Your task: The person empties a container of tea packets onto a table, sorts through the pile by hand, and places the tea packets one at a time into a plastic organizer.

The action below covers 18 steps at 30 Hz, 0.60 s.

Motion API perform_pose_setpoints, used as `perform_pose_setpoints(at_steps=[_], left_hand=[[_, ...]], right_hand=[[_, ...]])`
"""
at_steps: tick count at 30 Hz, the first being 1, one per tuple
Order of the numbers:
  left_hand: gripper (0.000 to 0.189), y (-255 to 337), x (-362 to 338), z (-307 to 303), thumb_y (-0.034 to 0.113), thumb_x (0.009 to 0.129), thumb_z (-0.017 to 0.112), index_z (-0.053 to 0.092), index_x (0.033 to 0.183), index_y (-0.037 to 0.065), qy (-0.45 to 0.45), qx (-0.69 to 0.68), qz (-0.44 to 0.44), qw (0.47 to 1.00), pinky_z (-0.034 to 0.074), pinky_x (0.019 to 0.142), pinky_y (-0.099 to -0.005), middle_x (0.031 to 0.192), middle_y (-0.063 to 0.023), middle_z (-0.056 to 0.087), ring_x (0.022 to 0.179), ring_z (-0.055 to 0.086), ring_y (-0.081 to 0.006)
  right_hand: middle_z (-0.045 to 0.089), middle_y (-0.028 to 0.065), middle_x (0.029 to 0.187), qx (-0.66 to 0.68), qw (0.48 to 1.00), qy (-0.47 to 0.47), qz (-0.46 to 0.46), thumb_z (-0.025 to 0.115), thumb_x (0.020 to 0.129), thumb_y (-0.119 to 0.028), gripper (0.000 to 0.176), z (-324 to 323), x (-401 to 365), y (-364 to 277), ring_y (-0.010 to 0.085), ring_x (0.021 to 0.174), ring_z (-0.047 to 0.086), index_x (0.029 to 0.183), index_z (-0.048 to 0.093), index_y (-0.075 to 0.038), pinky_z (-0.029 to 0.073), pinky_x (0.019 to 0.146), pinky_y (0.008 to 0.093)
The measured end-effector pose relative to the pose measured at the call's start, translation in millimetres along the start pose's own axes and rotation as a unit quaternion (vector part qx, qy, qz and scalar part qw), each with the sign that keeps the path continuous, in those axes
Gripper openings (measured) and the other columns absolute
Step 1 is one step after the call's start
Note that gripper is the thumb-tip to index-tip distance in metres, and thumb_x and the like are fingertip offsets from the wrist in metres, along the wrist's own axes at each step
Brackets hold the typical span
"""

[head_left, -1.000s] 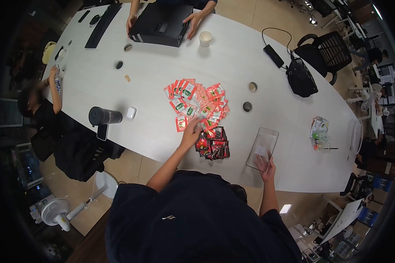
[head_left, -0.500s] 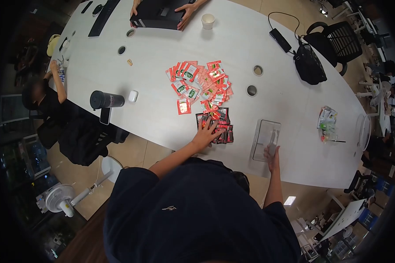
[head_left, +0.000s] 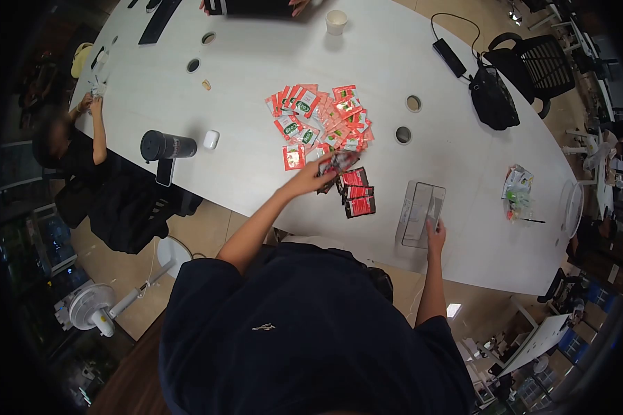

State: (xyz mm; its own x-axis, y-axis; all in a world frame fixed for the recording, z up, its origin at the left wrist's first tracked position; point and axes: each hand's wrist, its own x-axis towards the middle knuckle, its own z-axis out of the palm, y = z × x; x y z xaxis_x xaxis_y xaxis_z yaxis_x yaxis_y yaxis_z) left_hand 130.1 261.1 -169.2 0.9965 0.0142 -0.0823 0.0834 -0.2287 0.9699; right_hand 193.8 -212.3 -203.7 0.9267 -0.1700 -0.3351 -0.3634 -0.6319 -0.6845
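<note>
My left hand (head_left: 310, 180) is closed around a bunch of dark sachets (head_left: 338, 162), lifted and slightly blurred, in front of the red-and-white sachets (head_left: 325, 124) heaped mid-table. Just to the right of that hand, several black-and-red sachets (head_left: 357, 192) lie in a short overlapping column. With its fingers at the right side wall, my right hand (head_left: 436, 238) grips a clear plastic box (head_left: 415, 214), which rests on the table and looks bare inside. The fingertips of the right hand are partly hidden by the wall.
A dark tumbler (head_left: 166, 146), a phone (head_left: 165, 173) and a white earbud case (head_left: 212, 140) are on the left. Farther off are a paper cup (head_left: 336, 23) and a person's hands at a black box (head_left: 253, 7). Rightward lie a black bag (head_left: 493, 100) and plastic packets (head_left: 518, 190).
My left hand has closed on some dark sachets and raised them, leaving others on the table. My right hand has settled onto the clear box. The far black box has moved away.
</note>
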Motion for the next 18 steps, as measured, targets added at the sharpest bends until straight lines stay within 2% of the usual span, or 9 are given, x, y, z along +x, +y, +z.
perform_pose_setpoints(at_steps=[3,5,7,10,11,13,15,17,18], left_hand=[[0.061,2,10,-33,0.025,0.093,0.069,0.04,0.141,0.002,0.026,-0.205,-0.167,0.964,0.052,0.088,-0.0311,0.118,-0.0072,0.064,0.103,0.063,-0.015],[0.065,-18,21,-44,0.033,0.092,0.07,0.04,0.14,0.0,0.094,-0.108,-0.152,0.978,0.053,0.086,-0.029,0.115,-0.0105,0.065,0.1,0.064,-0.0137],[0.068,-22,28,-57,0.035,0.091,0.07,0.039,0.14,-0.002,0.071,0.039,-0.226,0.971,0.053,0.085,-0.0302,0.118,-0.0179,0.065,0.102,0.066,-0.0186],[0.072,27,27,-71,0.036,0.089,0.071,0.039,0.141,-0.003,0.064,0.053,-0.311,0.947,0.054,0.086,-0.0344,0.12,-0.0246,0.062,0.104,0.067,-0.027],[0.072,19,23,-69,0.036,0.089,0.071,0.039,0.141,-0.003,0.065,0.052,-0.314,0.946,0.054,0.086,-0.0344,0.12,-0.0246,0.062,0.104,0.067,-0.027],[0.077,-3,16,-66,0.037,0.086,0.073,0.038,0.143,-0.002,0.222,0.226,-0.124,0.94,0.052,0.09,-0.0385,0.124,-0.0261,0.06,0.109,0.065,-0.0313],[0.082,-12,13,-77,0.038,0.083,0.076,0.037,0.145,0.002,0.208,0.231,-0.125,0.942,0.047,0.1,-0.0412,0.137,-0.0254,0.05,0.126,0.053,-0.0357],[0.087,-22,14,-85,0.039,0.077,0.081,0.038,0.147,0.009,0.226,0.294,-0.002,0.929,0.034,0.111,-0.0541,0.151,-0.0237,0.032,0.14,0.03,-0.0451],[0.1,-25,16,-89,0.045,0.069,0.085,0.034,0.151,0.017,0.179,0.322,-0.065,0.927,0.023,0.11,-0.069,0.16,-0.0199,0.014,0.144,0.013,-0.0528]], right_hand=[[0.06,0.0129,0.116,-0.091,0.971,0.131,-0.177,0.067,0.093,-0.025,0.03,-2,-4,-56,0.0263,0.108,0.055,0.113,0.064,-0.003,0.043,0.096,0.0378],[0.058,0.015,0.122,-0.114,0.949,0.169,-0.241,0.067,0.092,-0.022,0.028,10,-8,-105,0.0306,0.113,0.054,0.113,0.065,-0.004,0.041,0.1,0.0404],[0.057,0.0157,0.122,-0.116,0.931,0.075,-0.337,0.068,0.09,-0.018,0.027,43,-13,-151,0.0339,0.118,0.051,0.114,0.065,-0.006,0.038,0.104,0.0441],[0.054,0.0181,0.129,-0.133,0.91,-0.045,-0.389,0.072,0.086,-0.021,0.036,108,-6,-197,0.0366,0.123,0.048,0.118,0.064,-0.007,0.037,0.105,0.0478],[0.052,0.019,0.133,-0.129,0.902,-0.07,-0.406,0.074,0.084,-0.023,0.042,133,-1,-208,0.0375,0.125,0.047,0.121,0.063,-0.007,0.037,0.106,0.0484],[0.045,0.021,0.141,-0.134,0.9,-0.079,-0.407,0.078,0.08,-0.032,0.057,178,8,-230,0.0398,0.131,0.041,0.13,0.058,-0.01,0.036,0.107,0.0501],[0.031,0.0226,0.152,-0.167,0.883,-0.095,-0.428,0.083,0.072,-0.045,0.085,215,30,-241,0.0445,0.138,0.031,0.143,0.047,-0.017,0.034,0.106,0.0593],[0.024,0.0227,0.155,-0.236,0.887,-0.12,-0.379,0.085,0.066,-0.051,0.097,237,34,-265,0.0471,0.141,0.025,0.147,0.041,-0.021,0.033,0.104,0.0638],[0.017,0.0228,0.159,-0.304,0.883,-0.142,-0.327,0.087,0.06,-0.056,0.11,244,32,-275,0.0497,0.143,0.02,0.151,0.035,-0.024,0.033,0.102,0.0683]])
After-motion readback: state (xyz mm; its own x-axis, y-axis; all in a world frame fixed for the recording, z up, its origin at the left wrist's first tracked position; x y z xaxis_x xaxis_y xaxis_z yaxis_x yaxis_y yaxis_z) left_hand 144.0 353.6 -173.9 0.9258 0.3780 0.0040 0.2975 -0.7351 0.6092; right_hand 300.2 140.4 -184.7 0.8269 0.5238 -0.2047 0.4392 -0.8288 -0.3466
